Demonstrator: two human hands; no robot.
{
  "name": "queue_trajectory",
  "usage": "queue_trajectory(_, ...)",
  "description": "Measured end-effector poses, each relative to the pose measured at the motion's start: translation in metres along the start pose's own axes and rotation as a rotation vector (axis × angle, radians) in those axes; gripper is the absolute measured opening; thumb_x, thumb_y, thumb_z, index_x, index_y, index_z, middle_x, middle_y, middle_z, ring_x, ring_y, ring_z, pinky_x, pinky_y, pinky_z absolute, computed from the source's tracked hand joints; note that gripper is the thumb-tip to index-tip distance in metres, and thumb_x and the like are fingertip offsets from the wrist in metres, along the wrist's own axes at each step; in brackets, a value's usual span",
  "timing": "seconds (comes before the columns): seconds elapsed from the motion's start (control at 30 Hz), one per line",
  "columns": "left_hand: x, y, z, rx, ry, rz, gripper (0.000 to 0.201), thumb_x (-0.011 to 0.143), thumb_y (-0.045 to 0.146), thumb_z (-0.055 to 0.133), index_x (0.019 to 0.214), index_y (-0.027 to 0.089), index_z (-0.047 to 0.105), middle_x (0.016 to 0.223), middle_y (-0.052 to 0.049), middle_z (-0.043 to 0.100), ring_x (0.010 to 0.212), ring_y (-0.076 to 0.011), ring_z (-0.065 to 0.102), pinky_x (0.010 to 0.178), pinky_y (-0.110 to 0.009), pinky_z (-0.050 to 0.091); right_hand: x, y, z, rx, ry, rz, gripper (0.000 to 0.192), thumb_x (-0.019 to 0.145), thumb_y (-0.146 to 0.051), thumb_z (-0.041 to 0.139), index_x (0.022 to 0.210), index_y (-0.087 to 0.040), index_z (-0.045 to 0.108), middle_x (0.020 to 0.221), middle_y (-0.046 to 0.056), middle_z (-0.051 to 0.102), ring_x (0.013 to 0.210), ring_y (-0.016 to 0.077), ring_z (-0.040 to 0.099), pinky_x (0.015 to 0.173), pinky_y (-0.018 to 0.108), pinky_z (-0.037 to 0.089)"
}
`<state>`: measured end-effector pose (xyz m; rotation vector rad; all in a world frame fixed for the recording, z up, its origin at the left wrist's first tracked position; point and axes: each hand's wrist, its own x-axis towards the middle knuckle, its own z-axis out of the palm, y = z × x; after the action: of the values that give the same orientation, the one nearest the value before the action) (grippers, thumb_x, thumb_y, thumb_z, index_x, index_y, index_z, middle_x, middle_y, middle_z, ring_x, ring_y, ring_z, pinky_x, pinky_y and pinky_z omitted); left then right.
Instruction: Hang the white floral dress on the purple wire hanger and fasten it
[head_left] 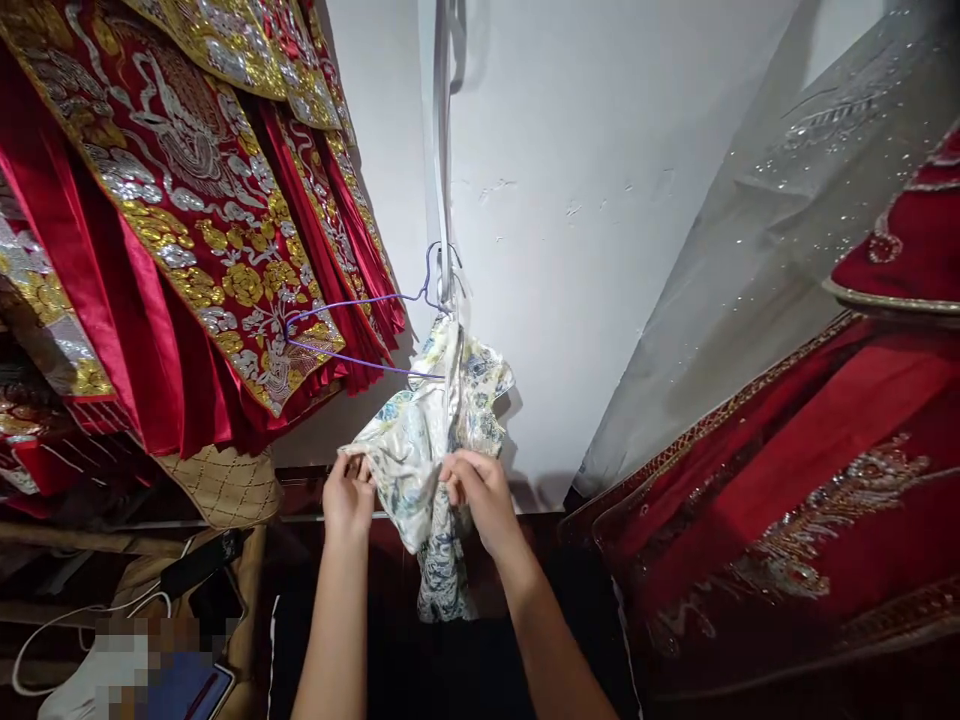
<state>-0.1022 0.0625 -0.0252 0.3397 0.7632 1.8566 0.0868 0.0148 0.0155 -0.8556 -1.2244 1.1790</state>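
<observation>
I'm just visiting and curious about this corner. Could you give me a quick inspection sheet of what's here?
Surface: white wall behind; no worktop seen.
Job's things: floral garment, cream with blue print, bunched on a purple wire hanger that hooks on a pale strap.
Hands: left hand pinches the garment's left edge; right hand grips its middle; fingers closed on cloth.
Clutter: quilted tan item and a dark flat object lower left.
Cables: white cable looping lower left.
Surroundings: red robes with gold and silver embroidery hanging left; another red embroidered garment right, under sheer sparkly fabric.
</observation>
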Motion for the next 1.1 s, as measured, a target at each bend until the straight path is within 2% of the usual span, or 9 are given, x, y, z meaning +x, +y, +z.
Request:
queue_trajectory(0.1, -0.031, -0.009, -0.001, -0.044, -0.029, -0.039, 0.014, 0.082, 0.028, 0.073, 0.086, 0.019, 0.063, 0.085, -0.001, 0.065, 0.083, -0.0135, 0.065, 0.085, -0.029, 0.052, -0.025, 0.022, -0.015, 0.075, 0.156, 0.051, 0.032, 0.090, -0.039, 0.056, 0.065, -0.019, 0.058, 0.048, -0.005, 0.042, 0.047, 0.0101, 0.034, 0.049, 0.025, 0.025)
queue_trajectory(0.27, -0.077, 0.000, 0.031, -0.006, -0.272, -0.005, 0.022, 0.079, 0.033, 0.077, 0.092, 0.019, 0.067, 0.098, -0.003, 0.067, 0.092, -0.0143, 0.064, 0.089, -0.025, 0.050, -0.039, 0.032, -0.040, -0.027, 0.170, 0.152, 0.040, 0.089, -0.049, 0.060, 0.062, -0.019, 0.056, 0.047, -0.005, 0.036, 0.047, 0.0110, 0.030, 0.048, 0.027, 0.024)
queue_trajectory(0.5, -0.125, -0.015, 0.068, 0.452, -0.518, 0.172, 0.013, 0.084, 0.032, 0.072, 0.090, 0.021, 0.070, 0.105, -0.007, 0.071, 0.103, -0.0257, 0.065, 0.093, -0.034, 0.048, -0.021, 0.021, -0.028, 0.018, 0.122, 0.037, 0.054, 0.085, -0.075, 0.049, 0.090, -0.025, 0.070, 0.084, 0.009, 0.068, 0.086, 0.0273, 0.064, 0.071, 0.038, 0.049)
queue_trajectory(0.63, -0.120, 0.002, 0.078, 0.703, -0.739, 0.407, 0.010, 0.086, 0.027, 0.068, 0.090, 0.023, 0.076, 0.105, -0.009, 0.072, 0.107, -0.0282, 0.063, 0.099, -0.040, 0.045, -0.012, 0.008, -0.020, 0.228, -0.025, 0.156, 0.070, 0.081, -0.085, 0.040, 0.104, -0.025, 0.068, 0.094, 0.012, 0.070, 0.099, 0.0315, 0.065, 0.076, 0.043, 0.053)
queue_trajectory(0.73, -0.100, 0.018, 0.077, 0.804, -0.833, 0.535, 0.020, 0.088, 0.031, 0.066, 0.106, 0.025, 0.073, 0.115, -0.009, 0.069, 0.112, -0.0273, 0.060, 0.101, -0.042, 0.044, -0.004, -0.015, -0.023, 0.183, -0.219, 0.285, 0.062, 0.077, -0.074, 0.061, 0.110, -0.021, 0.067, 0.095, 0.010, 0.071, 0.097, 0.0297, 0.066, 0.081, 0.042, 0.053)
queue_trajectory(0.83, -0.077, 0.024, 0.062, 0.920, -0.992, 0.382, 0.036, 0.095, 0.044, 0.055, 0.123, 0.023, 0.063, 0.121, -0.009, 0.066, 0.111, -0.0261, 0.060, 0.100, -0.040, 0.045, 0.009, -0.045, -0.031, -0.047, -0.537, 0.357, 0.049, 0.063, -0.043, 0.086, 0.102, -0.019, 0.069, 0.093, 0.006, 0.071, 0.088, 0.0258, 0.067, 0.078, 0.038, 0.052)
queue_trajectory(0.9, -0.064, 0.023, 0.046, 1.044, -1.144, 0.200, 0.044, 0.099, 0.053, 0.041, 0.108, 0.018, 0.067, 0.106, -0.008, 0.069, 0.097, -0.0244, 0.063, 0.088, -0.035, 0.049, 0.025, -0.066, -0.037, -0.232, -0.702, 0.313, 0.029, 0.067, -0.032, 0.081, 0.089, -0.017, 0.071, 0.084, 0.005, 0.071, 0.079, 0.0231, 0.066, 0.070, 0.034, 0.052)
queue_trajectory(1.0, -0.050, 0.026, 0.024, 1.337, -1.190, 0.158, 0.048, 0.096, 0.058, 0.044, 0.085, 0.016, 0.066, 0.081, -0.004, 0.067, 0.077, -0.0210, 0.061, 0.074, -0.029, 0.047, 0.061, -0.085, -0.047, -0.478, -0.475, -0.035, 0.012, 0.074, -0.022, 0.067, 0.083, -0.016, 0.072, 0.084, 0.005, 0.071, 0.083, 0.0231, 0.067, 0.074, 0.033, 0.053)
queue_trajectory(1.1, -0.038, 0.046, 0.015, 1.603, -1.072, 0.301, 0.041, 0.093, 0.057, 0.049, 0.090, 0.020, 0.066, 0.079, -0.003, 0.067, 0.072, -0.0208, 0.061, 0.071, -0.028, 0.043, 0.110, -0.078, -0.056, -0.571, -0.102, -0.380, 0.044, 0.074, -0.016, 0.061, 0.117, -0.020, 0.069, 0.123, 0.007, 0.068, 0.116, 0.0256, 0.062, 0.101, 0.039, 0.046)
